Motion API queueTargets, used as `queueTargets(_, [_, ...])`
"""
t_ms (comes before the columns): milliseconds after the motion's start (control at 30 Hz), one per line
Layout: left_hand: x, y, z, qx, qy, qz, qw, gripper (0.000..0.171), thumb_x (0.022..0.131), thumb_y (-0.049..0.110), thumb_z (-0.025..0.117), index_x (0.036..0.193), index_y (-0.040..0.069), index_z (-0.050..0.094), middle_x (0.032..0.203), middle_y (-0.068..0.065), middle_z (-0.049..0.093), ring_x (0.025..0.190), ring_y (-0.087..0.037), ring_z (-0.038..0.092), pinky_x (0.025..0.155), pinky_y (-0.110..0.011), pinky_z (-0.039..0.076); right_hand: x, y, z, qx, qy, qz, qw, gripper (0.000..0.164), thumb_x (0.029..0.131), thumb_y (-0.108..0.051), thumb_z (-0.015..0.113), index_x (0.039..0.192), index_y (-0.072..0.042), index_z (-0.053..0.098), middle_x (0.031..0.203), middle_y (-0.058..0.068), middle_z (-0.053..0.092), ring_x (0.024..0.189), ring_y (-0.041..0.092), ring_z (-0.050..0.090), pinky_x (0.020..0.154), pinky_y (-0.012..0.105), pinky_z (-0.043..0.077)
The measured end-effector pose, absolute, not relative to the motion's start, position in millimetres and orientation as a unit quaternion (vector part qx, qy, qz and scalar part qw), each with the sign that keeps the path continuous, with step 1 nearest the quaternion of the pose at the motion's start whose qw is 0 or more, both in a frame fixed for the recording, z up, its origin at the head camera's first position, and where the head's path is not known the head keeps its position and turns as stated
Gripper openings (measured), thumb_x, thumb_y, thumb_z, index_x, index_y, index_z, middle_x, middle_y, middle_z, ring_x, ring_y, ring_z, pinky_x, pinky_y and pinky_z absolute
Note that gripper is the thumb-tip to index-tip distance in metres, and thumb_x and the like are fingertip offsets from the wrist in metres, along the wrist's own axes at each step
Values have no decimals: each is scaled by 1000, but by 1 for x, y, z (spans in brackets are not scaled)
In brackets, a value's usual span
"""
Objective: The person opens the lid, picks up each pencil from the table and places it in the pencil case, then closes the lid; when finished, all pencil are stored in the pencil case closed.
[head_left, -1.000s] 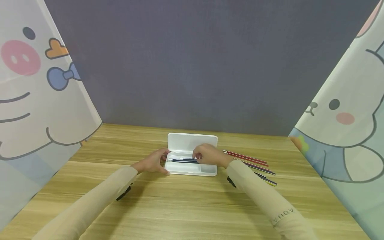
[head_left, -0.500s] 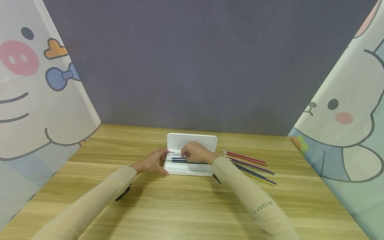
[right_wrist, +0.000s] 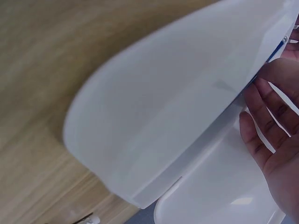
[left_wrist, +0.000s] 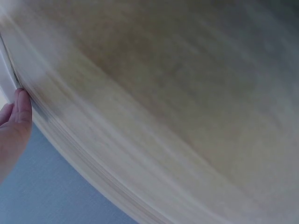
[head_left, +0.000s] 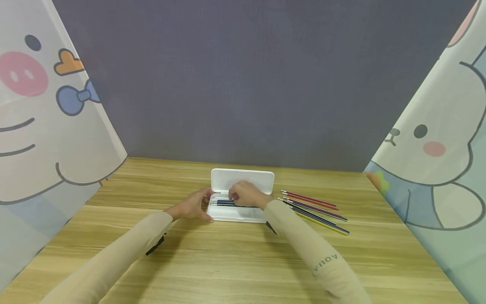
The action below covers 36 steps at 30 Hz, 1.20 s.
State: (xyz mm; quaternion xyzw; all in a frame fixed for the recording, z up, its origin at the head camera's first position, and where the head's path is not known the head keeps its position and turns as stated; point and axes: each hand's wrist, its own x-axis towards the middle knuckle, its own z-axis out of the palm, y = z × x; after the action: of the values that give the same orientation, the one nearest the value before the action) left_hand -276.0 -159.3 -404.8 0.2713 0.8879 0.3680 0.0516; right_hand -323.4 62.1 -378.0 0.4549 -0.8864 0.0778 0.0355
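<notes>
A person works at a wood-grain table (head_left: 243,261), where a white pencil case (head_left: 235,219) lies near the middle of the far edge, its lid (head_left: 223,178) raised. The left hand (head_left: 193,205) holds the case's left end, thumb at the near corner and fingers toward the hinge. Over the case, the right hand (head_left: 247,195) pinches a dark blue pencil (right_wrist: 275,52), thumb and forefinger nearly together. Toward the table's far right corner lie red pencils (head_left: 309,198), darker pencils (head_left: 315,214) and a yellow pencil (head_left: 315,221).
</notes>
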Motion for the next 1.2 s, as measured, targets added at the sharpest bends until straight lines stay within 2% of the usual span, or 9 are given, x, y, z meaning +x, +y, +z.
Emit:
queueTargets(733, [-277, -160, -406, 280, 882, 376, 51, 76, 57, 11, 85, 117, -9, 44, 111, -21, 55, 96, -32, 59, 88, -41, 51, -317, 66, -373, 445, -891, 76, 39, 13, 73, -5, 65, 82, -12, 71, 70, -4, 63, 68, 9, 54, 63, 21, 46])
queueTargets(1200, [-278, -160, -406, 274, 889, 363, 45, 77, 56, 13, 86, 118, -7, 44, 110, -20, 55, 95, -29, 59, 87, -42, 50, -302, 99, -358, 437, -896, 78, 25, 12, 76, -7, 63, 85, -12, 70, 74, -4, 64, 69, 9, 56, 61, 20, 45])
